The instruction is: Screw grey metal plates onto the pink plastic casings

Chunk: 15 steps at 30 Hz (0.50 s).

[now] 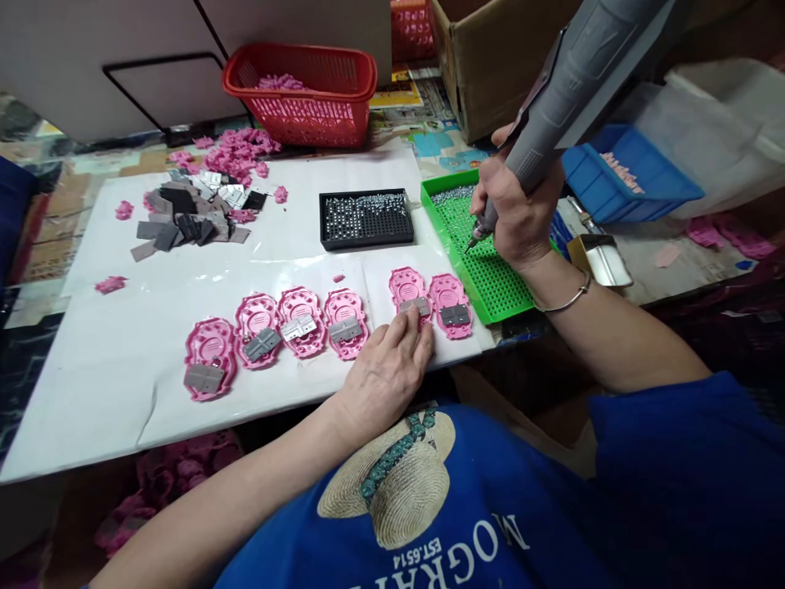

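Note:
My right hand (pixel 521 204) is wrapped round a grey electric screwdriver (pixel 540 123), tilted with its bit over the green perforated tray (pixel 491 282). Small screws lie along that tray's far end. My left hand (pixel 389 368) rests low on the white board, fingers stretched forward, their tips on a grey plate (pixel 414 306) in a pink plastic shell (pixel 406 282). Right beside it is another pink shell (pixel 449 293) with a dark plate (pixel 455 315). Left of my hand, several more shells, such as this pink one (pixel 347 307), stand in a row, each with a plate.
A black screw tray (pixel 366 237) lies mid-board. Loose plates (pixel 184 217) and small pink parts (pixel 239 151) are heaped at the back left, before a red basket (pixel 307 110). A cardboard box (pixel 491 65) and a blue bin (pixel 634 184) stand at the back right.

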Each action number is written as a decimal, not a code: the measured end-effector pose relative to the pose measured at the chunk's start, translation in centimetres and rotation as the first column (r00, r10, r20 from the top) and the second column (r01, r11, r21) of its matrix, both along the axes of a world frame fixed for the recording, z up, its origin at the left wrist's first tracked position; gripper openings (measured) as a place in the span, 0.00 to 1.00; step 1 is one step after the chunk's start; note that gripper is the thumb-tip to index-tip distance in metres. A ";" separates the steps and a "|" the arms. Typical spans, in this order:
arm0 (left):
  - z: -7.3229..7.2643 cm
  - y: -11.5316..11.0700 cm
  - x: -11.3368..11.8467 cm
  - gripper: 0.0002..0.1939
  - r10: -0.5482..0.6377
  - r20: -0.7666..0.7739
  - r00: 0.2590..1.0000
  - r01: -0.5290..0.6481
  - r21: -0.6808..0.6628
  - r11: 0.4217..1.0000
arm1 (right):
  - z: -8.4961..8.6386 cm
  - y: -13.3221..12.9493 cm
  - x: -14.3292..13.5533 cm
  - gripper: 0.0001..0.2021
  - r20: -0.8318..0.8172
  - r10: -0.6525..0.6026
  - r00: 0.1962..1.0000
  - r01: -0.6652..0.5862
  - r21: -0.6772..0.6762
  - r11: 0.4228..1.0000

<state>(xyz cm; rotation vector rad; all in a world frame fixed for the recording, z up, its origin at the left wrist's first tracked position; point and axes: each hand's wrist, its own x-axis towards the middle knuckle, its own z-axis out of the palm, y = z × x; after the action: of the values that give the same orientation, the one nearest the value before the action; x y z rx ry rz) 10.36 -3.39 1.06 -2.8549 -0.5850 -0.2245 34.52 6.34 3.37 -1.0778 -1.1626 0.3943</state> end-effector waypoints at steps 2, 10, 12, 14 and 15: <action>-0.1 0.0 0.0 0.19 0.000 -0.001 1.000 0.000 -0.002 1.000 | 0.0 -0.1 0.1 0.27 0.013 0.002 1.000 -0.002 0.020 1.000; -0.2 0.0 -0.1 0.19 0.009 0.007 1.000 -0.009 0.001 1.000 | 0.9 -0.8 -0.6 0.22 0.007 0.025 1.000 -0.025 0.095 0.995; -0.2 0.0 0.0 0.19 0.009 0.011 1.000 -0.009 0.011 1.000 | 1.0 -0.9 -0.7 0.23 -0.008 0.022 1.000 -0.021 0.117 0.993; -0.1 0.0 0.0 0.19 0.007 0.016 1.000 -0.007 0.019 1.000 | 1.0 -0.9 -0.7 0.23 -0.028 0.021 0.999 -0.017 0.125 0.992; -0.1 0.0 0.0 0.19 0.004 0.020 1.000 -0.005 0.023 1.000 | 1.0 -0.9 -0.7 0.23 -0.031 0.025 0.999 -0.021 0.117 0.993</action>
<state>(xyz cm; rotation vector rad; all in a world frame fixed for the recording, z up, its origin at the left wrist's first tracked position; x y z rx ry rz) 10.34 -3.41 0.93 -2.8318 -0.5890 -0.2573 33.78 5.46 4.37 -0.9536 -1.1560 0.3559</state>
